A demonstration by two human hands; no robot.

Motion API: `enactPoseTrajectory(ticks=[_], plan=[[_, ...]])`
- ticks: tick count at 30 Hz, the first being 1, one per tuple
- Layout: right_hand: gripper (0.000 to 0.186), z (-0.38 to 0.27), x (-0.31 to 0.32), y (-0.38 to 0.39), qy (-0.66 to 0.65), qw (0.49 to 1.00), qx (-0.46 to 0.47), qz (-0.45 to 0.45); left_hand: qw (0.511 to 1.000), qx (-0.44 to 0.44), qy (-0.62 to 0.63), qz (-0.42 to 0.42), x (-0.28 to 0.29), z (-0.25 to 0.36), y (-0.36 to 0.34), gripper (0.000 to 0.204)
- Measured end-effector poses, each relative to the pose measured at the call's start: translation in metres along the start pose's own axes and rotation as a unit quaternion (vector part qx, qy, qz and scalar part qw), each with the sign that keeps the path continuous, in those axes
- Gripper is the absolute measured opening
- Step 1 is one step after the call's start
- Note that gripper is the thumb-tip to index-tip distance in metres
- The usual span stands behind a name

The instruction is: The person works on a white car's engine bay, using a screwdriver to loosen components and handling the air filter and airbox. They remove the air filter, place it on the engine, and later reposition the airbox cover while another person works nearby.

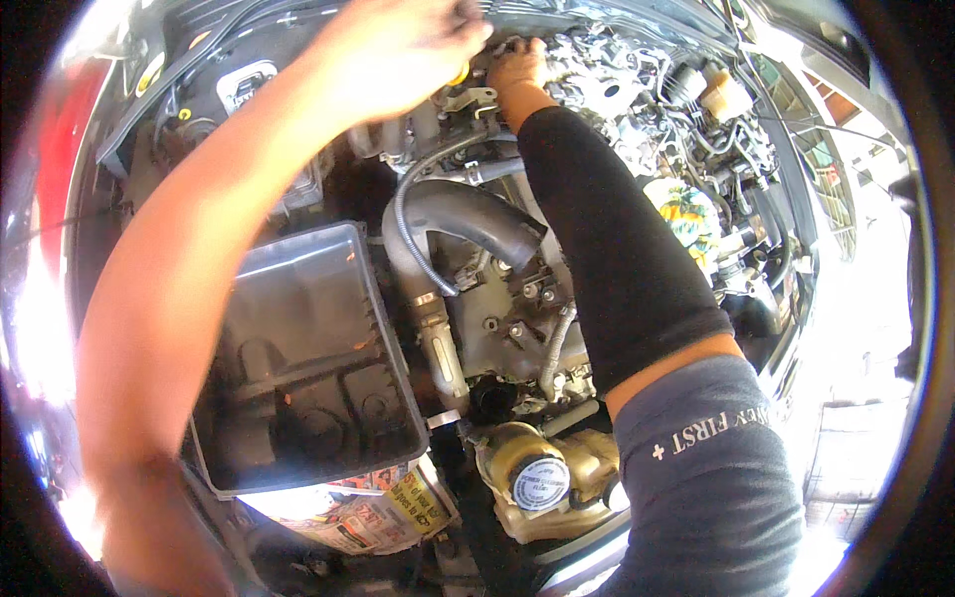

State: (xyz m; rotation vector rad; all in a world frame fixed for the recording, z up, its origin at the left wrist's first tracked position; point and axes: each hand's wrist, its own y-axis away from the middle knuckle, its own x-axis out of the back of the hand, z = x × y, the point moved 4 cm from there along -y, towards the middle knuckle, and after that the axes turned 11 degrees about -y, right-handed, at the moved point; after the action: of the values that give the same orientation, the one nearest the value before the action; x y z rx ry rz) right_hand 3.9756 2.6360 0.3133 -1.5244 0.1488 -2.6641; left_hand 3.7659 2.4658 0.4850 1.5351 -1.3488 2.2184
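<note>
My left hand [418, 50] is at the far side of an engine bay, its fingers curled together. Whatever they grip, if anything, is hidden. Just to its right, my right hand [519, 68] reaches in among the engine parts at the back. Its fingers bend over something I cannot make out. A metal bracket [470, 99] lies just below the two hands. Nearer to me, a thick black bent hose [463, 211] curves over the engine, its right end unattached. A thin corrugated conduit [402, 214] arcs across it.
A black plastic box [298, 348] lies at left, with printed paper [383, 512] under its near edge. In front sits a yellowish reservoir [512, 448] with a round, white-labelled cap [541, 484]. Right of my sleeved arm are a colourful cloth [686, 217] and an amber container [726, 97].
</note>
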Motion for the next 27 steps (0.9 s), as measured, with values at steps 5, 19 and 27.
enactPoseTrajectory(ticks=[5, 19, 27], plan=[[0.058, -0.005, -0.009, -0.006, 0.018, 0.998, 0.013, -0.052, 0.916, 0.012, -0.217, -0.338, -0.132, -0.006, -0.108, 0.037], [0.07, -0.012, -0.016, -0.038, -0.113, 0.991, -0.041, -0.051, 0.931, -0.042, -0.146, -0.333, -0.261, -0.13, -0.105, 0.051], [0.06, -0.01, -0.013, -0.031, -0.032, 0.999, 0.014, -0.021, 0.934, -0.054, -0.15, -0.321, -0.263, -0.123, -0.106, 0.045]])
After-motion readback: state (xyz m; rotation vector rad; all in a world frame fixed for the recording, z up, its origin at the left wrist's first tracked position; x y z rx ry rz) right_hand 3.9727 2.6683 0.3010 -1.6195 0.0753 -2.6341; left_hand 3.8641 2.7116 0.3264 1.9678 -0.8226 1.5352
